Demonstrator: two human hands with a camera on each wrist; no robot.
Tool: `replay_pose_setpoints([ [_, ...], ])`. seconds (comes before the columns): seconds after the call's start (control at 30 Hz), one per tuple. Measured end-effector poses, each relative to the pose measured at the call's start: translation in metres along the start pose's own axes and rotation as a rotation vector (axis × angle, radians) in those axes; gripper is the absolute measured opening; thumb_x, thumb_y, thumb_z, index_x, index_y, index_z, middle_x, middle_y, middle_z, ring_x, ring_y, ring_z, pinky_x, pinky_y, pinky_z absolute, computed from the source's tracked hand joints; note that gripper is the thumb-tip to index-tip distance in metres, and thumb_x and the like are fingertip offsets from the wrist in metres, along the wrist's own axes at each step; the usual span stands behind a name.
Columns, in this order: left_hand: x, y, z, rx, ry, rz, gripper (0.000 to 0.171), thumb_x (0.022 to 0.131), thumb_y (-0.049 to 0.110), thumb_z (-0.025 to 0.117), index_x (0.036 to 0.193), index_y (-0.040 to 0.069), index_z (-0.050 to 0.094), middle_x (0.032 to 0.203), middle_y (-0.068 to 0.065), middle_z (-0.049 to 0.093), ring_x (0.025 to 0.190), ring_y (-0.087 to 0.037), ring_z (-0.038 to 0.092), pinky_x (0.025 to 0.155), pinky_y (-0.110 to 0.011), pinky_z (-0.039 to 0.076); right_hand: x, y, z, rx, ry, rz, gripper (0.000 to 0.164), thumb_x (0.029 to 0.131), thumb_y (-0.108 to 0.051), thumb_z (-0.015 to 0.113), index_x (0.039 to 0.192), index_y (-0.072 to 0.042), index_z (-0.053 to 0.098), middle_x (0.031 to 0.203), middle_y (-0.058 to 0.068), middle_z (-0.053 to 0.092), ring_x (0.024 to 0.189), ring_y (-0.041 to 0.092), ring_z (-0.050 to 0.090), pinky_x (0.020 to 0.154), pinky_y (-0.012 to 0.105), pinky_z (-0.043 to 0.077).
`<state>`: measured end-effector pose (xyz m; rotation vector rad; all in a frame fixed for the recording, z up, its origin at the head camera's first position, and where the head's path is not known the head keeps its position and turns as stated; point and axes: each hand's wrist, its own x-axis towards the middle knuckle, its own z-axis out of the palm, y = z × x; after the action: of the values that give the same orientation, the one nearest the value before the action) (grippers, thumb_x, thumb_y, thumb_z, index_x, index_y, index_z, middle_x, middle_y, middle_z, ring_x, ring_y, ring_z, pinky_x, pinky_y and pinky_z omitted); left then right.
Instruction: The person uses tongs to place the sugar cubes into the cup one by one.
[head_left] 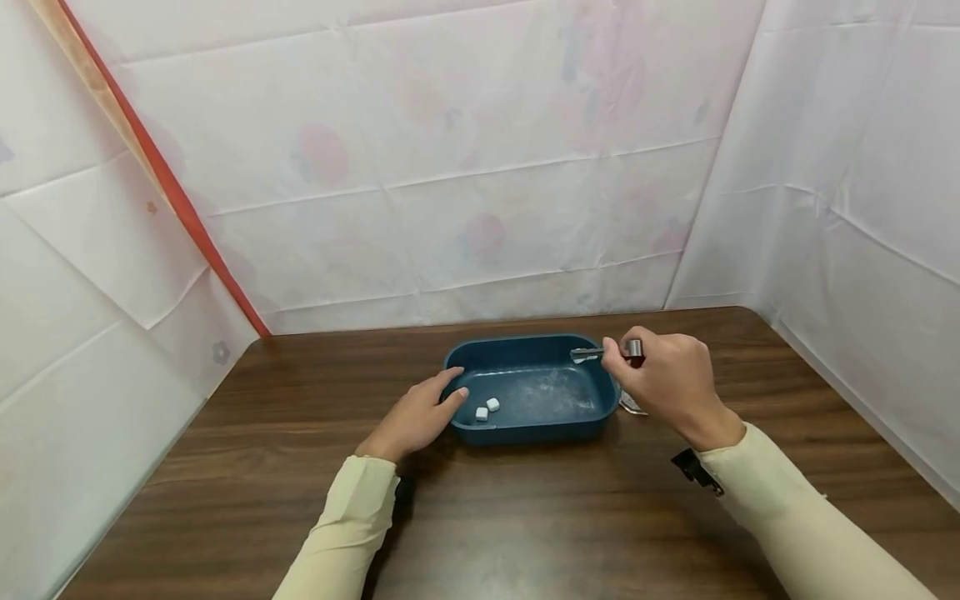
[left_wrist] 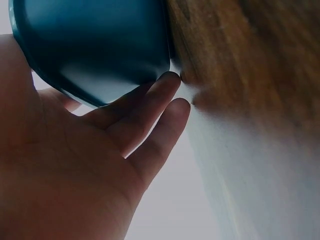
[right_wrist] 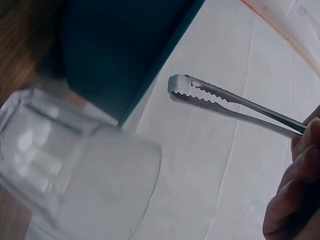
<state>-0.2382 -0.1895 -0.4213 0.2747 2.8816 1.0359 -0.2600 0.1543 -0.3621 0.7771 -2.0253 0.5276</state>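
Note:
A dark blue rectangular dish (head_left: 534, 433) sits on the table with two small white cubes (head_left: 482, 413) in its near left part. My left hand (head_left: 415, 415) holds the dish's left end, thumb and index finger over the rim; the left wrist view shows other fingers (left_wrist: 150, 112) against the outer wall. My right hand (head_left: 670, 372) grips metal tongs (right_wrist: 255, 113) above the dish's right end. Another white cube (right_wrist: 180, 84) is pinched between their toothed tips. A clear drinking glass (right_wrist: 107, 175) stands beside the dish's right end, mostly hidden behind my right hand in the head view.
The brown wooden table (head_left: 300, 450) extends on both sides of the dish and in front of it. Pale patterned sheeting (head_left: 450, 167) hangs behind the table and along both sides. A red-orange strip (head_left: 176, 196) runs down the sheeting on the left.

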Motion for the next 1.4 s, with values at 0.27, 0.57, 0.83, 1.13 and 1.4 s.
replay_pose_setpoints([
  [0.27,-0.001,-0.002,-0.004,-0.012,0.013,0.001,0.058,0.106,0.045,0.046,0.156,0.017,0.039,0.156,-0.006,0.040,0.143,-0.029,0.038,0.114,-0.054,0.032,0.005,0.014,-0.006,-0.044,0.019,-0.006,0.029,0.086,-0.026,0.062,0.061,-0.012,0.060,0.046,-0.005,0.048,0.043,0.001,0.026,0.038,0.027,0.026],
  [0.57,-0.002,-0.003,-0.001,-0.011,0.003,-0.005,0.057,0.106,0.044,0.047,0.156,0.017,0.039,0.157,-0.006,0.039,0.143,-0.030,0.038,0.113,-0.056,0.033,0.007,0.017,-0.017,-0.067,0.018,0.050,0.035,0.088,-0.027,0.058,0.055,-0.018,0.049,0.044,-0.008,0.034,0.041,0.008,0.025,0.039,0.029,0.020],
  [0.83,-0.004,-0.003,0.007,-0.027,0.009,-0.001,0.057,0.106,0.043,0.048,0.155,0.016,0.040,0.156,-0.006,0.041,0.142,-0.029,0.039,0.113,-0.054,0.034,0.005,0.023,-0.028,-0.123,-0.016,0.088,0.039,0.090,-0.026,0.057,0.053,-0.017,0.044,0.044,-0.007,0.032,0.039,0.010,0.025,0.039,0.030,0.019],
  [1.13,0.001,-0.002,0.001,-0.012,0.014,0.019,0.058,0.106,0.045,0.047,0.155,0.016,0.040,0.156,-0.006,0.041,0.142,-0.029,0.039,0.112,-0.055,0.034,0.010,0.025,-0.033,-0.146,-0.019,0.118,0.043,0.090,-0.026,0.057,0.051,-0.018,0.040,0.044,-0.006,0.030,0.039,0.011,0.024,0.039,0.030,0.018],
  [1.4,0.000,-0.001,0.001,-0.008,0.009,0.015,0.058,0.106,0.045,0.047,0.155,0.015,0.040,0.156,-0.007,0.041,0.142,-0.030,0.039,0.112,-0.055,0.034,0.009,0.031,-0.032,-0.171,-0.004,0.136,0.044,0.089,-0.027,0.056,0.050,-0.019,0.038,0.043,-0.007,0.029,0.040,0.012,0.023,0.039,0.031,0.018],
])
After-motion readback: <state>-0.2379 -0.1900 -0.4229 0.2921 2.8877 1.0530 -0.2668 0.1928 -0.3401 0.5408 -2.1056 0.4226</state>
